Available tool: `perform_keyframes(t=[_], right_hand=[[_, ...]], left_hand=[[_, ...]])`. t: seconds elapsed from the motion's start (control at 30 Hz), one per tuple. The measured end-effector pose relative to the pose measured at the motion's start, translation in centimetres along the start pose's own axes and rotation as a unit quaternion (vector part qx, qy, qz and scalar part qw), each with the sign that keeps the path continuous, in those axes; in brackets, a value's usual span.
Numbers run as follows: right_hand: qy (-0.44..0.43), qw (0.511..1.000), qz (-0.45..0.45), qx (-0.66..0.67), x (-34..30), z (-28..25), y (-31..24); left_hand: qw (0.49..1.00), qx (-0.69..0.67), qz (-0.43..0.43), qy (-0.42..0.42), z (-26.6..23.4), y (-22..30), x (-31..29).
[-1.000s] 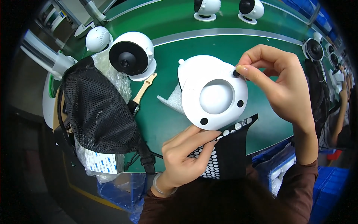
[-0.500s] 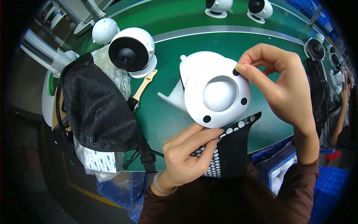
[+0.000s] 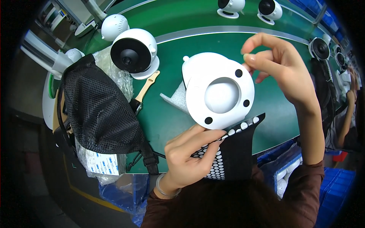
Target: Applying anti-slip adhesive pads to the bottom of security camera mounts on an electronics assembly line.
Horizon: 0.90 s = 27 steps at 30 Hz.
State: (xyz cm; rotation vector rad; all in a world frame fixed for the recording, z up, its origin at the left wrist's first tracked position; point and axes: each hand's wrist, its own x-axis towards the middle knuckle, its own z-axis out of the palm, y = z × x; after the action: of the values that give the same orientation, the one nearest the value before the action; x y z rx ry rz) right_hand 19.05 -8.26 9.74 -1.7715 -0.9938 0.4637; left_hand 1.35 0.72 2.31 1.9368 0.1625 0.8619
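Surrounding the upended camera (image 3: 220, 91) is green desk (image 3: 163, 121), blue crate (image 3: 336, 190) lower-right; sticker sheet (image 3: 235, 157) is pinched by left fingers (image 3: 207, 137), empty right fingers (image 3: 266, 64) parted.

Left hand (image 3: 188, 157), lower centre: 1. Right hand (image 3: 281, 64), upper right: 1. White device with ring-shaped base (image 3: 208, 64), centre: 1. Black round pads (image 3: 246, 103) on that base: 3. Black dotted sheet (image 3: 238, 157), lower centre: 1. Large black-faced device (image 3: 145, 38), upper left: 1. Small black-faced devices (image 3: 270, 11), top edge, right of centre: 2. Black mesh bag (image 3: 99, 108), left: 1. Far-right devices (image 3: 320, 48): several, too crowded to count.
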Motion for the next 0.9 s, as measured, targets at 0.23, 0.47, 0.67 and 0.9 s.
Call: perform_keyframes(t=[0.23,0.47,0.67,0.9], right_hand=[[0.083,0.958,-0.167,-0.217,-1.0,1.8,0.3],[0.008,0.924,-0.306,-0.229,-5.2,1.1,-0.7],[-0.005,0.921,-0.316,-0.227,-6.2,1.4,-0.1],[0.034,0.89,-0.336,-0.306,-7.2,1.5,-0.6]], left_hand=[[0.999,0.026,-0.013,0.029,-0.5,0.2,-0.4],[0.999,0.031,-0.026,0.005,-2.1,1.4,-1.1],[0.999,0.028,-0.022,0.004,-1.9,1.7,-1.0],[0.999,0.036,-0.003,0.003,-1.3,2.2,-0.7]])
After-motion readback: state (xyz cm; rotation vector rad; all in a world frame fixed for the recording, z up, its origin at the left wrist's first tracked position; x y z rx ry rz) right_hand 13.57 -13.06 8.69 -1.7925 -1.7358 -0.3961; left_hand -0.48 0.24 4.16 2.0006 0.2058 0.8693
